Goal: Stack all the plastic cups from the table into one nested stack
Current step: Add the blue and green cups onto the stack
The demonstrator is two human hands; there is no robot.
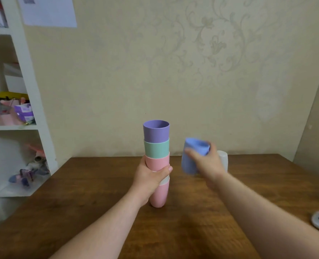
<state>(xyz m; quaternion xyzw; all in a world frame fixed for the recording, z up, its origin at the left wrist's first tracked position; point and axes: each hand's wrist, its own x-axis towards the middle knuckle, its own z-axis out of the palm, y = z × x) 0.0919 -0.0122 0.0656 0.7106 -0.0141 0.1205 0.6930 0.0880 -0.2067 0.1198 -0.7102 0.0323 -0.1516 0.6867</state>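
A person's left hand (149, 174) wraps around the middle of a nested stack of plastic cups (156, 161) standing on a brown wooden table (98, 184); from top down the stack runs purple, mint green, pink, a sliver of white, then pink. Just right of it, the right hand (207, 163) grips a blurred, tilted periwinkle-blue plastic cup (194, 156) by its side, lifted off the table. A white plastic cup (223, 157) stands behind that hand. No lettering is legible anywhere.

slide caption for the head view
Left hand steadies the cup stack while right hand brings a blue cup.
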